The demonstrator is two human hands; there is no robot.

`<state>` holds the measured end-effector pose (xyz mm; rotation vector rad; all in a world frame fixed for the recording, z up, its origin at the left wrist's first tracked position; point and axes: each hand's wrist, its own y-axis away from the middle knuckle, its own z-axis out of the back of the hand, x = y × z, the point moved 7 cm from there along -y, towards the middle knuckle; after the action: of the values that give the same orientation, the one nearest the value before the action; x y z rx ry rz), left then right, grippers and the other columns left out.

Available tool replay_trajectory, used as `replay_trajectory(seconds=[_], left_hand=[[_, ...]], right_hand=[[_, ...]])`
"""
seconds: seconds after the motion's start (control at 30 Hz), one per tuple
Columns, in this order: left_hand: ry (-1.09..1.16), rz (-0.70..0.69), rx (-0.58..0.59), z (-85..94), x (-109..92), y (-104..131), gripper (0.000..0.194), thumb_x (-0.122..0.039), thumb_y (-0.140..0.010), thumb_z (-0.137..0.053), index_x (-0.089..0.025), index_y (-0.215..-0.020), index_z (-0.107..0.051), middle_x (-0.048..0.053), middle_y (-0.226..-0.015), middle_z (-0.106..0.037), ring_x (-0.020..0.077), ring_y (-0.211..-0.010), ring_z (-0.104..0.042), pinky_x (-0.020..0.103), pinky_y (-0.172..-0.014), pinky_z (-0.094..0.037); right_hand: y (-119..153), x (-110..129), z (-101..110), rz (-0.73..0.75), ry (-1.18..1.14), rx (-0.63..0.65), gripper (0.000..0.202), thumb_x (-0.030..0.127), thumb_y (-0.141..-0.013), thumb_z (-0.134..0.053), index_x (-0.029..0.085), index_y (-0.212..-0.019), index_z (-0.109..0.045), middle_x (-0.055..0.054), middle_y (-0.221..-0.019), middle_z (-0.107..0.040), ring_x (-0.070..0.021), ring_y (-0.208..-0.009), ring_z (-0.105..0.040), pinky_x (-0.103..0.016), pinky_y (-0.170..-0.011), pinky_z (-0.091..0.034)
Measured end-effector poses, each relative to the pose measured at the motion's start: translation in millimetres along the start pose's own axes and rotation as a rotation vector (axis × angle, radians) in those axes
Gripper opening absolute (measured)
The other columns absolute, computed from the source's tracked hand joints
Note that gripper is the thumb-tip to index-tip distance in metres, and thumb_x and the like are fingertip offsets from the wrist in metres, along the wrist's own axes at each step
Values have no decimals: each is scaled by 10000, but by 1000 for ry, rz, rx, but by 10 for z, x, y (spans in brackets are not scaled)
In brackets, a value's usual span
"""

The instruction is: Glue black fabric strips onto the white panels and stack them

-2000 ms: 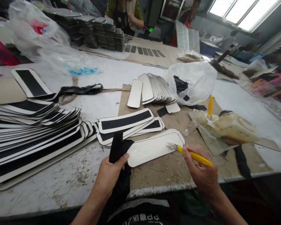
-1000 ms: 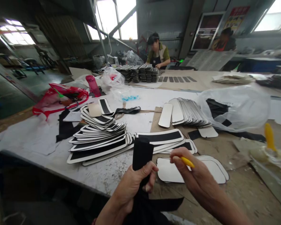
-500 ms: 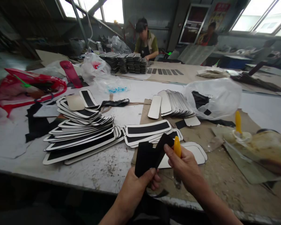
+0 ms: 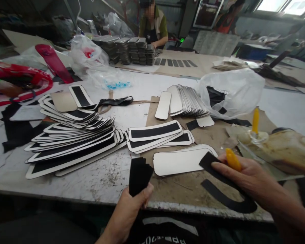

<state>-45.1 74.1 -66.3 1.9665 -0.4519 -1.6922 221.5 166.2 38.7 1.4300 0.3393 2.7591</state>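
My left hand (image 4: 136,205) is closed around a fanned bundle of black strips (image 4: 139,174) held upright near the table's front edge. On the right, my right hand (image 4: 240,173) pinches one long black strip (image 4: 230,200), which curls round in a loop below it. The same hand also keeps hold of a tool with a yellow handle (image 4: 233,159); its other end is hidden by the hand. Beneath the strip's upper end lie white rounded panels (image 4: 179,162). Behind them, white panels with black strips on them (image 4: 155,131) overlap each other.
A tall fanned stack of black-and-white panels (image 4: 76,152) stands left. More white panels (image 4: 186,101) lean in a row beside a plastic bag (image 4: 236,91). A yellowish container (image 4: 287,149) with a yellow-handled tool (image 4: 255,120) sits right. A person (image 4: 154,27) works across the table.
My hands have moved apart: the right one has drawn a single black strip away to the right, while the left keeps the bundle. The view has tilted down.
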Motion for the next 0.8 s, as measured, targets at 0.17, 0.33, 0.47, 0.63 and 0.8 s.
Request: replay_trajectory(seconds=[0.17,0.33,0.47,0.63,0.8], left_hand=[[88,-44,-89,-46,-224,-318,406,-464,-652,-738,-127,-842,-617,-38,-528,-471,93,-509,-373,205,-495,-292],[87,-46,-44,-147,-274,-501,306,-377,-651,-737,-127,-751,-592,-29,-533,-481,94,-508,-393,210,-500,-310],[70,-26,-41,-155,-280,-545,271,-353,-650,-718,-131,-697,-570,-26,-508,-479,97,-491,-394,217,-487,-302],[52,-3,-47,-149,-292,-544,271,-357,-655,-705,-139,-635,-546,-22,-504,-479,96,-489,-397,217,-486,-306],[32,12,-87,-152,-304,-554,307,-390,-623,-731,-138,-618,-556,-24,-481,-466,92,-468,-379,213,-458,-289]], right_hand=[[-291,236,-671,152,244,460,319,414,-835,-521,176,-624,-506,40,-581,-480,-108,-541,-411,-232,-515,-297],[-573,355,-1171,207,331,617,252,372,-820,-544,165,-677,-568,37,-603,-521,-111,-562,-438,-219,-526,-290],[-703,339,-1312,222,477,613,210,346,-802,-573,160,-723,-630,2,-632,-581,-129,-573,-476,-222,-530,-294],[-743,354,-1349,271,599,597,189,340,-825,-574,173,-794,-658,-23,-694,-630,-143,-605,-530,-221,-541,-303],[-763,371,-1397,298,657,606,195,352,-831,-566,184,-818,-663,-37,-743,-653,-166,-656,-569,-226,-553,-318]])
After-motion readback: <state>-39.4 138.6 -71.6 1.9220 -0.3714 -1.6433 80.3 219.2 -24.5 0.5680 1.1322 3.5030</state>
